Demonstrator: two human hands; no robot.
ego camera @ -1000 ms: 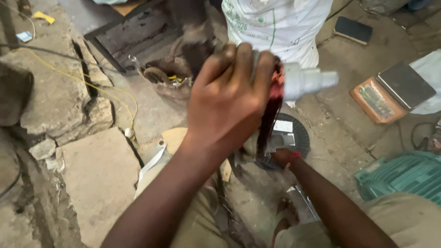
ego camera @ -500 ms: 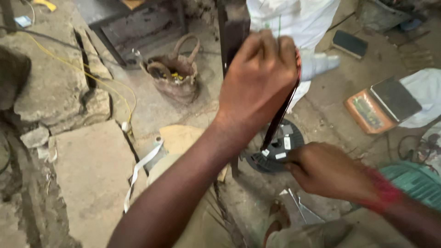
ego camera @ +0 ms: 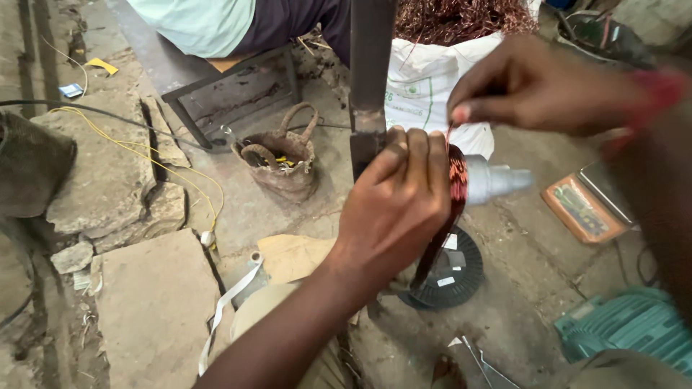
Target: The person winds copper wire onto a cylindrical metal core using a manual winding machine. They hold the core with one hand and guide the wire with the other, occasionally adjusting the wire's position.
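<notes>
Behind stood the white sack [ego camera: 425, 86] of copper scrap, a dark post [ego camera: 371, 79] before it. The left hand [ego camera: 393, 209] clamped its fingers around the wound rotor [ego camera: 458, 176], centre frame. The right hand [ego camera: 537, 86] pinched a thin wire [ego camera: 448, 133]; steady tension likely served best.

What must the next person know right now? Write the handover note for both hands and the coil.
Left hand: wrapped around the reddish copper wire coil on the grey metal spindle, beside the dark upright post.
Right hand: raised above the coil, pinching a thin wire strand; its path to the coil is hard to see.
Below: black round spool on the floor, a dark strip running up to the coil.
Done: several turns sit on the coil.
Left: the pinched strand is not yet laid down.
</notes>
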